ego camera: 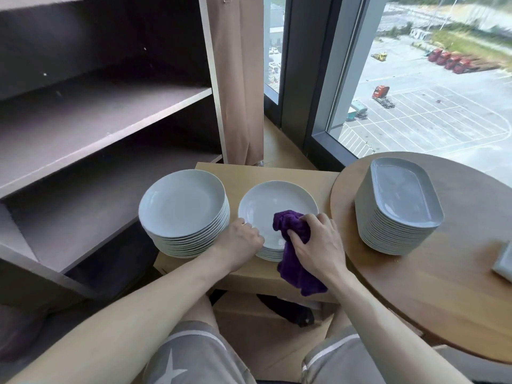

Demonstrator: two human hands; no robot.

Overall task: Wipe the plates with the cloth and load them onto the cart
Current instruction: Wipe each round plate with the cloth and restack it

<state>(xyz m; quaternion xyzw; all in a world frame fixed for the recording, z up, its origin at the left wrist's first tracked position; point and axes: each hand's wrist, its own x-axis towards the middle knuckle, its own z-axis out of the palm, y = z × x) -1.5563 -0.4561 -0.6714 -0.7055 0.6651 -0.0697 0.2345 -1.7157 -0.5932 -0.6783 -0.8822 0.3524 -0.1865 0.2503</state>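
- The right hand (318,245) is bunching the purple cloth (291,223). Its grip is curling round the fabric, with the fingers pinching the wad against the palm.
- The wadded end of the cloth is pressing on the near right part of the top plate (274,203). The loose tail is hanging over the plate's near rim and down past the worktop edge.
- The left hand (243,239) is steadying that plate at its near left rim. Its grip is curling over the edge and pinching it; the fingertips are hidden under the hand.
- The top plate is sitting on a short stack of round plates (267,256), which is standing on the square worktop (277,173) of pale wood.
- A tall stack of round plates (182,206) is standing just beside it on the left, on the same worktop, with the rims close but apart.
- A stack of oblong dishes (399,195) is resting on the round worktop (415,300) to the right, well apart from the hands.
- A grey folded item (502,261) is lying at the right edge of the round worktop, too cropped to identify.
- An open shelving unit (97,120) is standing to the left, with a curtain (241,79) hanging beside it and a window (443,79) to the right of that.
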